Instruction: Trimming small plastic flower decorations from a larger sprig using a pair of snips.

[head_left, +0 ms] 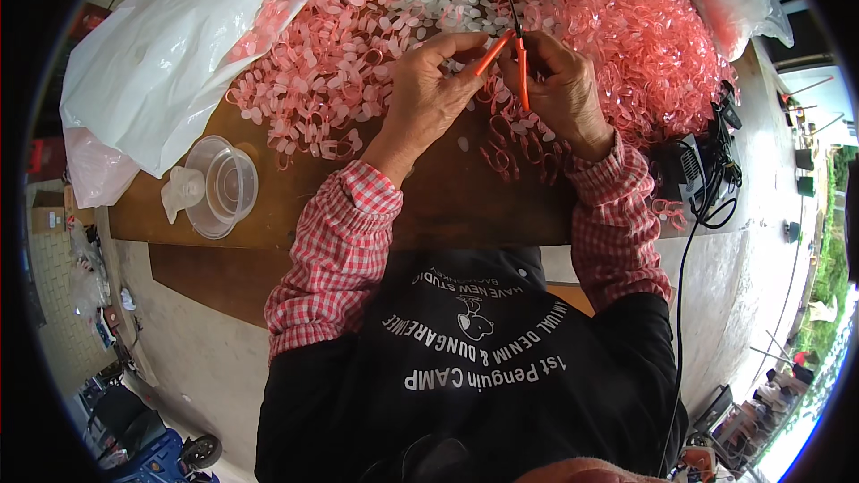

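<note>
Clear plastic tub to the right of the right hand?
No, the tub sits on the brown table, left of the left hand.

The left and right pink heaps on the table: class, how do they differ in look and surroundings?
The left heap shows many pale ovals among its pink pieces; the right heap looks a more even, deeper pink.
The left heap spreads looser at its near edge; the right heap looks denser.
The left heap borders a large white bag; the right heap, a smaller clear bag.
Both lie on the brown table.
</note>
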{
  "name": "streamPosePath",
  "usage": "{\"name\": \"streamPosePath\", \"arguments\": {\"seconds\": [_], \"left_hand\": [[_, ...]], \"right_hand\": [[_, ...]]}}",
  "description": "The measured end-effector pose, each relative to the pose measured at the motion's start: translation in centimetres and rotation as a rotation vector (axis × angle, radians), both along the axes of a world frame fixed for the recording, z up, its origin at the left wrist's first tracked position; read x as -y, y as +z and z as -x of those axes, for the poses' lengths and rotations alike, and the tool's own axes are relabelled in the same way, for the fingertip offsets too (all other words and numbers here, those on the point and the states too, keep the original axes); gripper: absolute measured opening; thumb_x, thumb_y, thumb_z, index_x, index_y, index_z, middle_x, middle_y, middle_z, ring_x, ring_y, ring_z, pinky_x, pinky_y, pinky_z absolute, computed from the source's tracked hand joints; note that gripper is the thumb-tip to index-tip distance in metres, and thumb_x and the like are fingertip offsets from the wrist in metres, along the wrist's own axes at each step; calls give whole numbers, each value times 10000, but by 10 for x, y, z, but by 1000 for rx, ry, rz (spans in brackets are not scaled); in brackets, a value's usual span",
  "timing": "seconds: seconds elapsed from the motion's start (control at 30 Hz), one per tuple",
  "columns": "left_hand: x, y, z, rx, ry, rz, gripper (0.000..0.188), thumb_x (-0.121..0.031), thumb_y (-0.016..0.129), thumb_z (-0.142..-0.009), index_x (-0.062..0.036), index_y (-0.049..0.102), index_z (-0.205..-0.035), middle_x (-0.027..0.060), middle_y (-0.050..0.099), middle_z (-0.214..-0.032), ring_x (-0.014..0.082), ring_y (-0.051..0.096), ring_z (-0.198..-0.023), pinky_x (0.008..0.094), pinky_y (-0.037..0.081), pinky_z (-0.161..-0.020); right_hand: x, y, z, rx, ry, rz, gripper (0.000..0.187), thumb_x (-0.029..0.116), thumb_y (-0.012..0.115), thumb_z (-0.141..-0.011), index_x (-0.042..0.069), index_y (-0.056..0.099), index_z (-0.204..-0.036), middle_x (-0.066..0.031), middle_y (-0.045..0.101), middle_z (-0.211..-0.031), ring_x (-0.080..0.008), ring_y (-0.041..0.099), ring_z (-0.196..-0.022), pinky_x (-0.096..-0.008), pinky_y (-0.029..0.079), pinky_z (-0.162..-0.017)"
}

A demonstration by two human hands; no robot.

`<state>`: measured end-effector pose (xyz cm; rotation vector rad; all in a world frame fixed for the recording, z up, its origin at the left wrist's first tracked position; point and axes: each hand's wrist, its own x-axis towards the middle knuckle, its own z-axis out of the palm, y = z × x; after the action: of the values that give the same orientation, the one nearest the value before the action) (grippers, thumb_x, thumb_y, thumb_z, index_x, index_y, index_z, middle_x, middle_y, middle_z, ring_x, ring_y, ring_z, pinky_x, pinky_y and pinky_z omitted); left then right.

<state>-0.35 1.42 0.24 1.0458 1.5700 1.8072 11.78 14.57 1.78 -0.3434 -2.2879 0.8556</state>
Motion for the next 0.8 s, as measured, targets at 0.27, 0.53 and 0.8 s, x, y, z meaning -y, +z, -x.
{"name": "streamPosePath", "arguments": {"seconds": [0.27,0.53,0.8], "left_hand": [[-2,4,-9,154,-109,-19,112,-65,664,-897,21,663,-970,7,641,-834,39,580,-715,190,495,-626],[0,6,1,171,6,-214,142,-115,679,-907,13,674,-968,-4,642,-782,26,568,-690,174,498,-600],[1,4,4,-110,156,-112,151,-105,692,-895,19,669,-979,3,640,-791,40,562,-675,170,439,-583]], "right_hand": [[-7,-11,-1,-47,-14,122,201,210,663,-906,22,656,-976,-39,660,-692,-91,608,-595,-259,473,-520],[-26,8,-14,90,-109,135,241,248,689,-887,17,631,-918,-22,623,-716,-81,542,-594,-250,424,-496],[-11,-3,-1,-64,68,-548,406,141,688,-784,5,493,-1112,-147,593,-882,-272,592,-601,-368,515,-523]]}}
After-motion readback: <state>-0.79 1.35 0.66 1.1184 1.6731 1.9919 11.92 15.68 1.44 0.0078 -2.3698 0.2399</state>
